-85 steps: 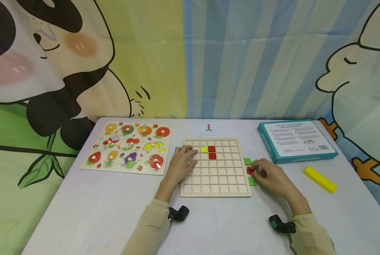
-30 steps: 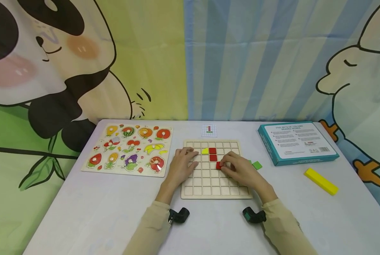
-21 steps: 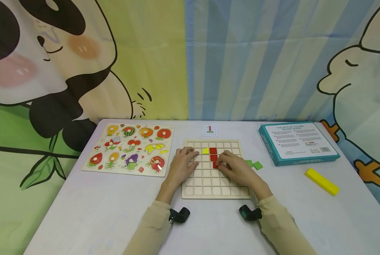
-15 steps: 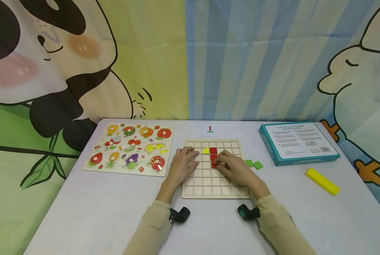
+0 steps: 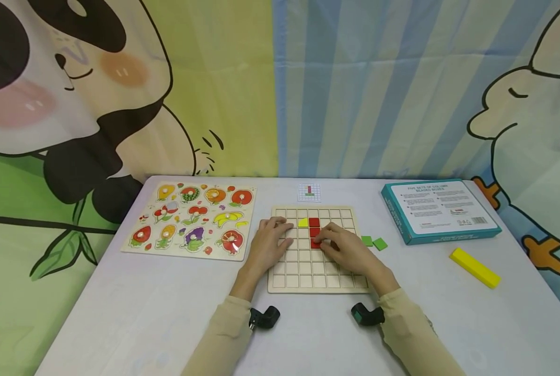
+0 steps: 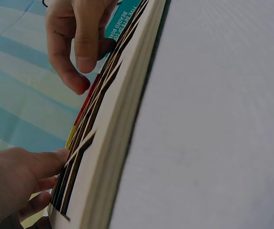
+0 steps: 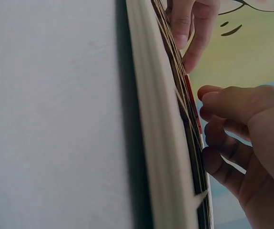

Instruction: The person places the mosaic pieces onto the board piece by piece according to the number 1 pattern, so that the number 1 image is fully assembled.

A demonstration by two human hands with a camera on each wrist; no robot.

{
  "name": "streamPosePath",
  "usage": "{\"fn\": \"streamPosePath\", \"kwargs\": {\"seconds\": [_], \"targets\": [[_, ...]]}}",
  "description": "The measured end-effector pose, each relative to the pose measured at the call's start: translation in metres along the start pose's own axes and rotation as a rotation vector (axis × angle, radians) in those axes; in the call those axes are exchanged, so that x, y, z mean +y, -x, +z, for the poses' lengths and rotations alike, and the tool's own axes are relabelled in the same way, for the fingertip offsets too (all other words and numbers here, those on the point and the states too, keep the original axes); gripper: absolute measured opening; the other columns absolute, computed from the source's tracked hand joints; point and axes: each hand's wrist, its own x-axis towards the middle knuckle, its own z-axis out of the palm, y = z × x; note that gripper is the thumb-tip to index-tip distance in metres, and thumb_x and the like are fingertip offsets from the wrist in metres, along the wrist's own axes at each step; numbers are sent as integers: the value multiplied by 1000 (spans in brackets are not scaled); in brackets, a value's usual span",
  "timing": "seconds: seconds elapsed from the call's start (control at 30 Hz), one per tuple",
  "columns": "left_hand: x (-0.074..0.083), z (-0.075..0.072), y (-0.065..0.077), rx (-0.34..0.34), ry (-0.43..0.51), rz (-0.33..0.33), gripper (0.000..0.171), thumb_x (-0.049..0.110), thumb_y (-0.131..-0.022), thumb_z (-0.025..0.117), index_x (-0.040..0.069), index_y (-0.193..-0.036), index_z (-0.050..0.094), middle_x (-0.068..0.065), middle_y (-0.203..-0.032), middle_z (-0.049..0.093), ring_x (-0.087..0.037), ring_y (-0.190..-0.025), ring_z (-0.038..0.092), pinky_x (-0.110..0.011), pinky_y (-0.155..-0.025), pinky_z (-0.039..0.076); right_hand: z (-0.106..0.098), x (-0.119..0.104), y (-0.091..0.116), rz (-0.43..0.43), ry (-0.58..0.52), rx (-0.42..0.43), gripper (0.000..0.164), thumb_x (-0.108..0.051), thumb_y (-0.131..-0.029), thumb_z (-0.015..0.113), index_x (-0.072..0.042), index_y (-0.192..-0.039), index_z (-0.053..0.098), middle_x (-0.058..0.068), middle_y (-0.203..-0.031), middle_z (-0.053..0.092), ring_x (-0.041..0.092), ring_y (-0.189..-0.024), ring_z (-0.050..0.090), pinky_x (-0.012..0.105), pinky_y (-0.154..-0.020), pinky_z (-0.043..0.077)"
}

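Red square tiles [image 5: 314, 231] form a column of three in the pale wooden grid board [image 5: 303, 269], near the tabletop's [image 5: 143, 313] back edge. Above the lowest tile, the right hand [image 5: 348, 249] shows parted thumb and forefinger; the left hand [image 5: 269, 245], fingers loose, rests on the board's left edge.

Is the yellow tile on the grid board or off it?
On. In the head view, the yellow tile lies on the grid board, just left of the top red tile.
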Motion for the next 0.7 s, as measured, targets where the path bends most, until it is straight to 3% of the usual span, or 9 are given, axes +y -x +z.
{"fn": "streamPosePath", "kwargs": {"seconds": [0.4, 0.7], "targets": [[1, 1, 1, 11, 9, 14, 36, 20, -88, 67, 15, -123, 63, -6, -133, 52, -27, -119, 43, -42, -96, 41, -17, 8, 15, 17, -62, 37, 13, -15, -93, 59, -12, -104, 65, -5, -98, 60, 6, -74, 49, 22, -64, 45], [-1, 2, -1, -13, 7, 11, 37, 19, -89, 64, 15, -126, 61, -6, -136, 50, -26, -128, 41, -45, -102, 38, -36, 20, 43, 71, -47, 47, 12, -11, -91, 61, -11, -103, 64, -5, -90, 60, 6, -74, 51, 22, -64, 46]]}}
